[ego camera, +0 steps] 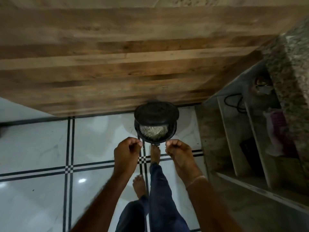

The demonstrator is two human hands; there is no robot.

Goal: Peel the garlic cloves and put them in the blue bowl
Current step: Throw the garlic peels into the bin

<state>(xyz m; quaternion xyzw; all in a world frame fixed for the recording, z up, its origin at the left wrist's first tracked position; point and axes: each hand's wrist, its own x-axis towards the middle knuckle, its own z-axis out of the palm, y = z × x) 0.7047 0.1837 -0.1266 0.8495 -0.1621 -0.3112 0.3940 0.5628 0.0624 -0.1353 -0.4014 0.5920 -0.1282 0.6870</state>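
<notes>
Neither garlic cloves nor the blue bowl are in view, so where they lie cannot be told; the step in hand looks like dropping peel into a bin. The left hand [128,149] and the right hand [177,149] hang side by side, apart, over the near rim of a black pedal bin [174,129]; on each the fingers are curled in with the thumb against the fingertips; whether a scrap of skin is pinched there cannot be told.

The risks, as I judge them: both hands sit above the near rim rather than over the middle of the opening, so light peel could drift onto the tiled floor [100,141]; a peeled clove let go with the skin would be lost in the waste; a bare foot [155,153] appears to press the pedal, and if it slips the raised lid [156,111] would fall shut on the drop.

The bin holds a heap of pale, greenish scraps [153,131], well below its rim; it stands on the floor against the bottom edge of a wooden cabinet front [117,64], near that panel's right corner; to the right, open shelves [250,139] under a speckled stone counter [292,67] hold a dark cable and something pink.
</notes>
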